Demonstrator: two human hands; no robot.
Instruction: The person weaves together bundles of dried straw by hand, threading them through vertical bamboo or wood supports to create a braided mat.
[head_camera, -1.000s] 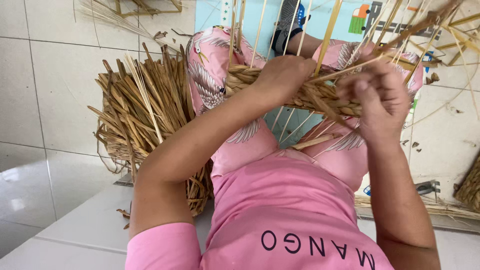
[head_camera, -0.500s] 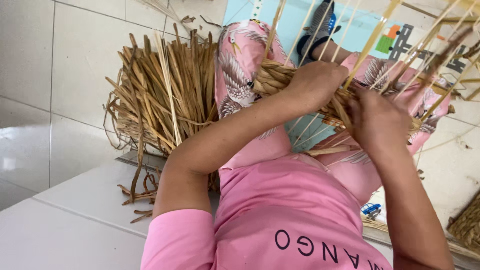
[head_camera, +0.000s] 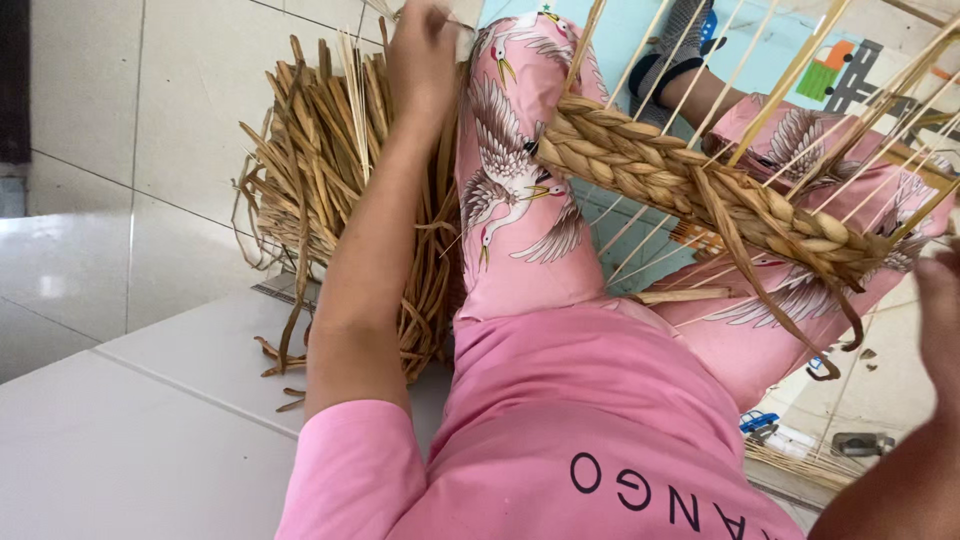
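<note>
Woven: a few plaited rows on basket frame (head_camera: 700, 190); upright ribs mostly bare.
L hand (head_camera: 425, 50): in straw pile (head_camera: 340, 190), grip can't tell.
R hand (head_camera: 940, 320): off weave, loosely spread.

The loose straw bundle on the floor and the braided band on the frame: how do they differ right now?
The loose straw bundle lies in separate, splayed strands on the tiled floor; the braided band is plaited tight into thick rope-like rows. The bundle sits beside the left leg, with the left hand at its top; the band hangs across thin upright stakes over the lap. The right hand touches neither. Both are the same dry tan fibre.
</note>
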